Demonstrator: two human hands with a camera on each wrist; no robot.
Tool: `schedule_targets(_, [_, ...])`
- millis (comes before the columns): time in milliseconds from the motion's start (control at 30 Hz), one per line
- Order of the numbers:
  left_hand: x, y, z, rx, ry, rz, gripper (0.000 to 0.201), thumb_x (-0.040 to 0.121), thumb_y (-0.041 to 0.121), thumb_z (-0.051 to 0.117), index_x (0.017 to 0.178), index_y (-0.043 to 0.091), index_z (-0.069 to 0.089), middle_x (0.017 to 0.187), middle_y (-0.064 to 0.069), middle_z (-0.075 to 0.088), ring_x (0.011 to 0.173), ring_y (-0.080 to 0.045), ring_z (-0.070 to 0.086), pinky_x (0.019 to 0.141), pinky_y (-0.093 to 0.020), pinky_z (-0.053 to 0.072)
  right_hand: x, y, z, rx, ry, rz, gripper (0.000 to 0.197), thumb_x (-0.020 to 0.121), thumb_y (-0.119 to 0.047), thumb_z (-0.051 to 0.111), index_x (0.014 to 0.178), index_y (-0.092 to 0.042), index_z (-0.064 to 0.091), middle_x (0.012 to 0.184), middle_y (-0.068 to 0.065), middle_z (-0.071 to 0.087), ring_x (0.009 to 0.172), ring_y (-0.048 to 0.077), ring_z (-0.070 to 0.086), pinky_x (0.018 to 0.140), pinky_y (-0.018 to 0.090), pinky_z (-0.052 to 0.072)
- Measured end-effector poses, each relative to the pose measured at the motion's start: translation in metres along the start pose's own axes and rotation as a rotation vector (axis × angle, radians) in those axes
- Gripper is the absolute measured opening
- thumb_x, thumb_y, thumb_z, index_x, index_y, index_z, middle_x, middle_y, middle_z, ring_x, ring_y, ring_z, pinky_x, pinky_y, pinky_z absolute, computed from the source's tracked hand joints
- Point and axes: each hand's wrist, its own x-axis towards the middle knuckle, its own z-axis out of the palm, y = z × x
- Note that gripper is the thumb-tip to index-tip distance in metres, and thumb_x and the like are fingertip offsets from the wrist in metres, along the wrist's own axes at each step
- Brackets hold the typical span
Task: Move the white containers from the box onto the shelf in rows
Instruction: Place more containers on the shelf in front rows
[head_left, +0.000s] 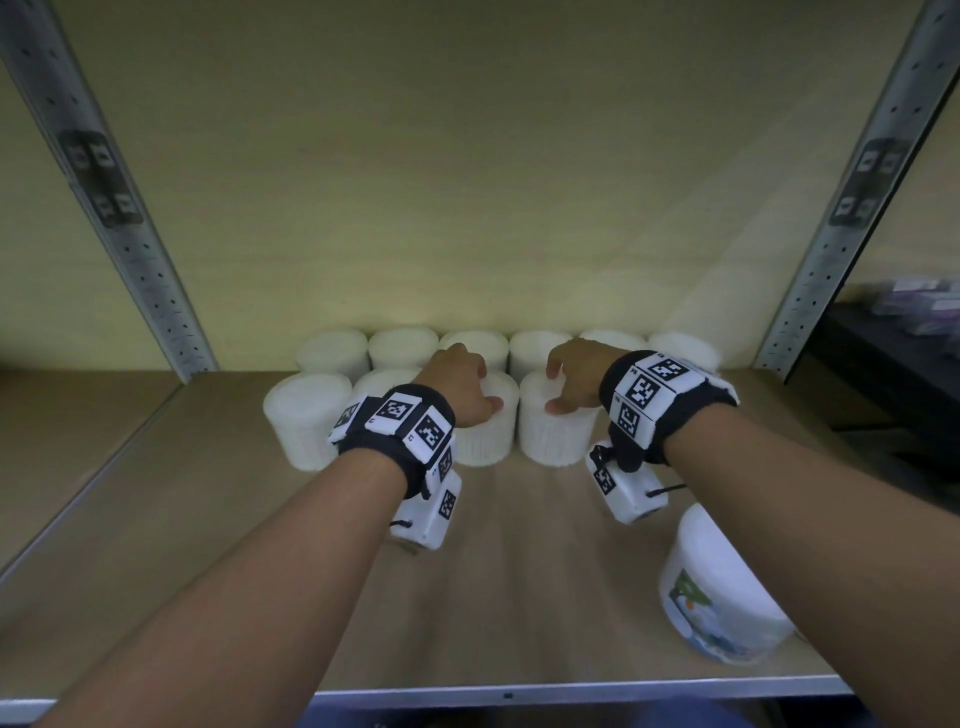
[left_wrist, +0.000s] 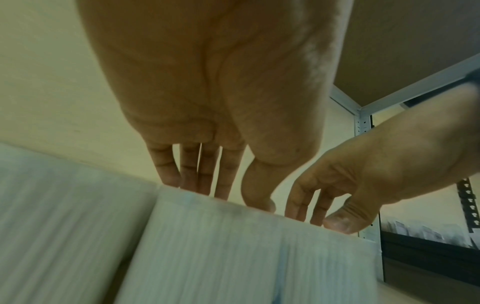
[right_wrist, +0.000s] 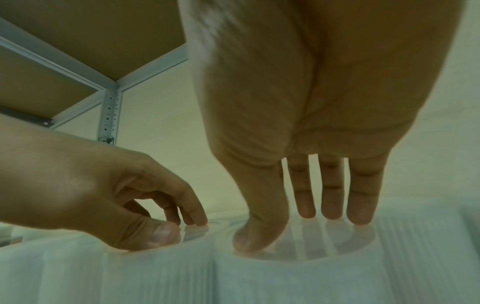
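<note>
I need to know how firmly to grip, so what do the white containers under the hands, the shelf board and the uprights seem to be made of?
White containers: probably plastic, matte ribbed sides; the top looks glossy, mirroring the fingertips in the right wrist view.
Shelf board: likely wood or laminate, matte tan with faint grain.
Uprights: painted metal, grey, with punched holes.

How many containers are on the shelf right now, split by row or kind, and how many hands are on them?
Back-row white containers: 6
Front-row white containers: 4
Labelled white tub lying tilted near the shelf's front edge: 1
Hands on front-row containers: 2, left hand and right hand
Total: 11 containers, 2 hands
</note>
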Motion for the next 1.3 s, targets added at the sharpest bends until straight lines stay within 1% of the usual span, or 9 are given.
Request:
schedule_targets(133, [0.0, -0.001, 0.002, -0.002, 0.003, 0.006, 0.056, 0.089, 0.04, 0.057, 0.136, 0.012, 0.046, 0.138, -0.01, 0.042, 0.128, -0.027, 0.041, 0.106, -0.037, 0.038, -0.001, 0.002, -0.003, 0.016, -0.045, -0.024, 0.059, 0.09, -0.018, 0.064, 0.143, -0.01, 0.04, 0.148, 0.007, 0.039, 0.133, 0.023, 0.043, 0.105, 0.029, 0.038])
schedule_targets(267, [0.0, -0.002, 0.002, 0.0, 0.005, 0.011, 0.057, 0.089, 0.041, 0.057, 0.136, 0.012, 0.046, 0.138, -0.011, 0.042, 0.128, -0.027, 0.041, 0.106, -0.037, 0.038, -0.003, 0.006, -0.003, 0.063, -0.066, -0.047, 0.059, 0.09, -0.009, 0.06, 0.145, -0.016, 0.039, 0.149, 0.005, 0.035, 0.134, 0.023, 0.041, 0.104, 0.028, 0.038])
schedule_targets(333, [0.0, -0.002, 0.003, -0.003, 0.003, 0.01, 0.057, 0.089, 0.041, 0.057, 0.137, 0.012, 0.045, 0.138, -0.011, 0.041, 0.128, -0.027, 0.04, 0.106, -0.037, 0.038, -0.002, 0.005, -0.002, 0.086, -0.052, -0.046, 0.058, 0.091, -0.014, 0.058, 0.145, -0.019, 0.038, 0.149, 0.004, 0.036, 0.133, 0.024, 0.041, 0.105, 0.03, 0.038])
schedule_targets(400, [0.0, -0.002, 0.003, -0.005, -0.001, 0.01, 0.057, 0.089, 0.041, 0.057, 0.137, 0.012, 0.045, 0.138, -0.011, 0.041, 0.128, -0.027, 0.04, 0.106, -0.037, 0.037, 0.0, 0.005, 0.003, 0.055, 0.013, -0.029, 0.056, 0.092, -0.03, 0.056, 0.144, -0.022, 0.037, 0.147, 0.006, 0.037, 0.132, 0.028, 0.041, 0.108, 0.034, 0.038])
schedule_targets(500, [0.0, -0.002, 0.003, -0.011, 0.001, 0.011, 0.057, 0.089, 0.041, 0.057, 0.136, 0.012, 0.045, 0.137, -0.011, 0.042, 0.128, -0.027, 0.04, 0.106, -0.038, 0.038, 0.0, 0.003, 0.009, 0.01, 0.047, -0.004, 0.057, 0.093, -0.041, 0.052, 0.144, -0.018, 0.037, 0.145, 0.011, 0.037, 0.13, 0.031, 0.041, 0.107, 0.037, 0.036])
schedule_targets(600, [0.0, -0.003, 0.004, -0.018, 0.004, 0.011, 0.056, 0.089, 0.042, 0.058, 0.136, 0.013, 0.046, 0.136, -0.01, 0.042, 0.127, -0.026, 0.04, 0.106, -0.038, 0.038, -0.002, 0.002, 0.009, -0.002, 0.045, -0.001, 0.054, 0.095, -0.04, 0.05, 0.141, -0.013, 0.04, 0.143, 0.014, 0.04, 0.129, 0.029, 0.043, 0.107, 0.035, 0.034])
schedule_targets(933, [0.0, -0.004, 0.004, -0.021, 0.001, 0.008, 0.056, 0.089, 0.042, 0.057, 0.136, 0.014, 0.045, 0.137, -0.01, 0.041, 0.128, -0.026, 0.039, 0.106, -0.037, 0.038, -0.002, 0.002, 0.008, -0.01, 0.033, -0.022, 0.055, 0.094, -0.037, 0.054, 0.143, -0.015, 0.04, 0.145, 0.01, 0.039, 0.131, 0.028, 0.043, 0.107, 0.034, 0.035])
schedule_targets(1200, [-0.001, -0.003, 0.004, -0.019, -0.005, 0.001, 0.057, 0.089, 0.042, 0.057, 0.136, 0.014, 0.045, 0.138, -0.01, 0.04, 0.129, -0.026, 0.038, 0.107, -0.037, 0.037, -0.002, 0.006, 0.004, 0.1, -0.04, -0.096, 0.057, 0.089, -0.008, 0.057, 0.142, -0.024, 0.043, 0.144, 0.005, 0.042, 0.127, 0.024, 0.048, 0.098, 0.029, 0.044])
schedule_targets(1300, [-0.001, -0.002, 0.003, -0.013, -0.015, 0.0, 0.057, 0.09, 0.042, 0.056, 0.137, 0.014, 0.044, 0.139, -0.01, 0.04, 0.13, -0.027, 0.038, 0.107, -0.037, 0.036, -0.004, 0.007, 0.003, 0.138, 0.027, -0.065, 0.055, 0.088, -0.019, 0.06, 0.14, -0.025, 0.044, 0.144, 0.004, 0.043, 0.129, 0.025, 0.045, 0.099, 0.029, 0.042])
